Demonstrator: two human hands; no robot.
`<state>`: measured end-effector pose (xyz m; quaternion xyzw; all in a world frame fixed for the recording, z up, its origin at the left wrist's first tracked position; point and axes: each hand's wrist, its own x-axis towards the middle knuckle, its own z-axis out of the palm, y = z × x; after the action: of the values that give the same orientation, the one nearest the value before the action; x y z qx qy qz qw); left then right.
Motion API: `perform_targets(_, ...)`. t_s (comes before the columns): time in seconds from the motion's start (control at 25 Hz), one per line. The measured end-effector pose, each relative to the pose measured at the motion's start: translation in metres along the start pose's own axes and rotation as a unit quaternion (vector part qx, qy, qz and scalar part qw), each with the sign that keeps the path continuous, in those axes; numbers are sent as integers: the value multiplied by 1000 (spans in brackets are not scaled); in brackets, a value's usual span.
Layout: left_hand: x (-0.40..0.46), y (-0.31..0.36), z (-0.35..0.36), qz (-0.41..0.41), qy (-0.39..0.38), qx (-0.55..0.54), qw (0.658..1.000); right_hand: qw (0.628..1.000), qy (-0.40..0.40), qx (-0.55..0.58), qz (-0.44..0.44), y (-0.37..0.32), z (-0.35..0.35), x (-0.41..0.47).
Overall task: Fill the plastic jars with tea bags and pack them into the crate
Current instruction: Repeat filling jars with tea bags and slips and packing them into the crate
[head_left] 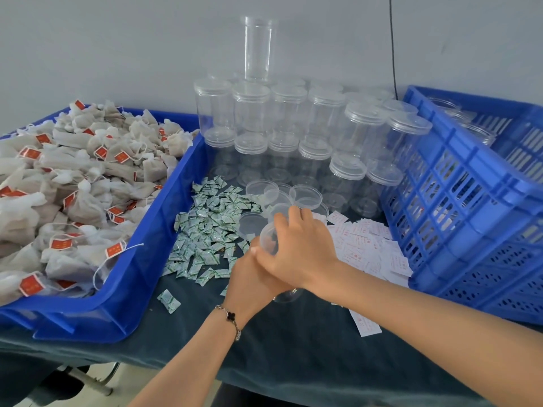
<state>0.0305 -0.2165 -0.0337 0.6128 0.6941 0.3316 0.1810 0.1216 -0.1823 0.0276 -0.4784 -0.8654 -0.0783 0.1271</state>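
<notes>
- At desk centre, your two hands meet over one clear plastic jar [269, 239], tilted, mouth toward 11 o'clock.
- Right hand [296, 254] lies across the jar, fingers [293, 214] curled over its top side; left hand [252, 277] grips it from below, fingers mostly hidden under the right, so can't tell how they lie.
- Bracelet [230, 318] on your left wrist.
- Loose lids [305, 195] at 12 o'clock, just beyond your fingertips.
- Stacked lidded jars [293, 127] further back at 12, one tall jar on top.
- Tea bags [73, 186] with red tags heaped in blue tray [141, 259] at 9 o'clock.
- Green-white sachets [205, 230] scattered at 10, between tray and hands.
- White-pink packets [373, 245] at 2 o'clock, up against blue crate [470, 201] at 3; clear jars visible inside the crate.
</notes>
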Motion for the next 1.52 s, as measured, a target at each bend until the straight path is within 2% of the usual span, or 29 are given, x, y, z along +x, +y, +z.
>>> perform_targets(0.08,2,0,-1,-21,-4,-37,999,998,-15,37,-40,7,0,0)
perform_targets(0.2,2,-7,0,-26,-28,-55,998,987,-90,52,-122,19,-12,6)
perform_targets(0.24,1,-9,0,-33,-33,-74,996,978,-131,65,-148,21,-20,11)
perform_targets(0.32,-1,-13,-1,-35,-34,-121,991,936,-268,103,-201,25,-42,24)
perform_targets(0.4,-4,-14,-2,-23,-33,-147,988,891,-377,157,-199,29,-59,35)
perform_targets(0.44,-5,-14,-2,-20,-33,-157,987,892,-379,185,-165,28,-63,37)
perform_targets(0.48,-5,-13,-1,-18,-30,-166,986,908,-356,183,-127,26,-65,37)
perform_targets(0.56,-6,-13,-1,-25,-23,-180,983,952,-292,20,-92,17,-62,35)
perform_targets(0.6,-6,-12,-2,-27,-24,-185,982,953,-275,-77,-99,14,-57,32)
perform_targets(0.64,-6,-11,-3,-25,-26,-182,983,948,-266,-119,-128,11,-55,31)
perform_targets(0.68,-5,-11,-3,-24,-28,-170,985,941,-281,-100,-158,10,-57,32)
perform_targets(0.76,-4,-11,-4,-25,-29,-156,987,911,-364,-26,-192,18,-65,40)
perform_targets(0.84,-3,-12,-4,-22,-32,-156,987,894,-420,11,-157,22,-68,39)
perform_targets(0.88,-3,-12,-4,-19,-32,-160,986,905,-406,14,-129,20,-68,37)
perform_targets(0.96,-4,-12,-3,-17,-30,-176,984,942,-322,-43,-89,11,-60,31)
perform_targets(1.04,-4,-12,-3,-28,-29,-171,984,950,-272,-102,-113,6,-56,30)
perform_targets(1.12,-4,-13,-3,-35,-33,-164,985,926,-333,-67,-164,6,-63,33)
perform_targets(1.2,-5,-13,-2,-35,-39,-173,984,904,-395,-24,-160,6,-69,33)
perform_targets(1.28,-5,-13,-2,-21,-35,-182,982,927,-352,-9,-126,4,-69,32)
perform_targets(1.32,-5,-13,-2,-19,-34,-190,981,940,-318,-46,-114,2,-65,30)
perform_targets(1.44,-5,-13,-2,-23,-31,-183,982,942,-262,-176,-111,-1,-55,26)
perform_targets(1.52,-5,-13,-2,-27,-30,-166,985,945,-258,-147,-139,2,-60,28)
